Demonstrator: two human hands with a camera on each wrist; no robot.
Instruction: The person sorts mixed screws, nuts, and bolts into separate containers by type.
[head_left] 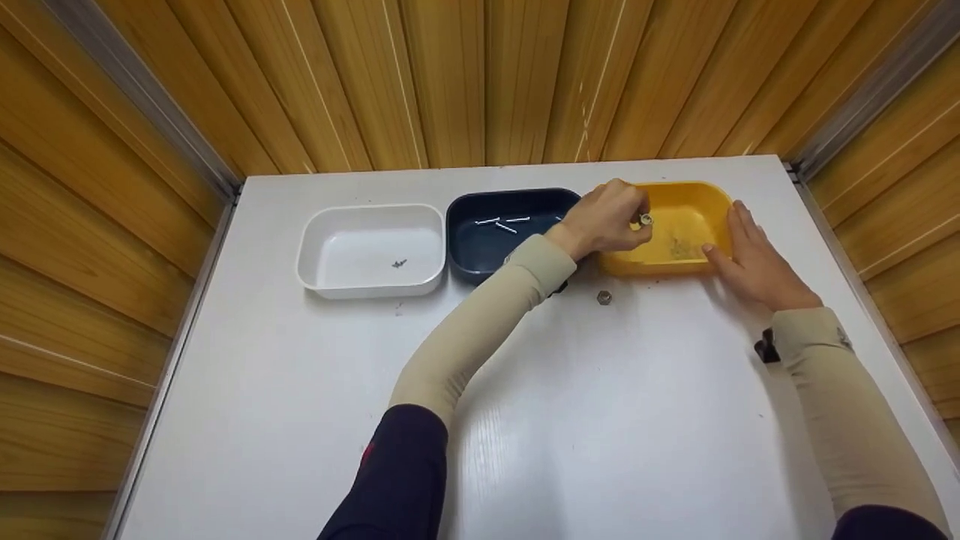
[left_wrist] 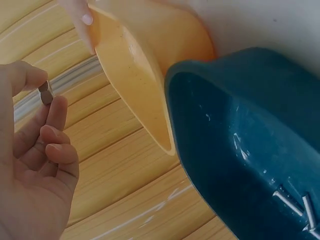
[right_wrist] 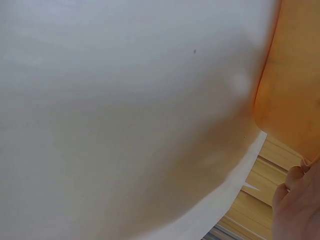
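Note:
Over the left part of the yellow bin [head_left: 694,193], my left hand [head_left: 609,216] pinches a metal nut [left_wrist: 46,93] between thumb and forefinger. The other fingers are loosely bent in the left wrist view. At the bin's right end, my right hand [head_left: 761,266] rests against the wall with its fingers extended and the thumb by the front rim. Small blurred pieces [head_left: 682,247] lie on the yellow bin's floor. Another nut [head_left: 604,298] sits on the white table in front of that bin.
A dark blue bin [head_left: 517,196] with several metal pins or bolts [head_left: 506,227] adjoins the yellow one. Left of it stands a white bin [head_left: 367,287] holding a few small dark pieces [head_left: 399,264]. Wood-look panels [head_left: 450,82] enclose the table [head_left: 300,420] at the back and sides.

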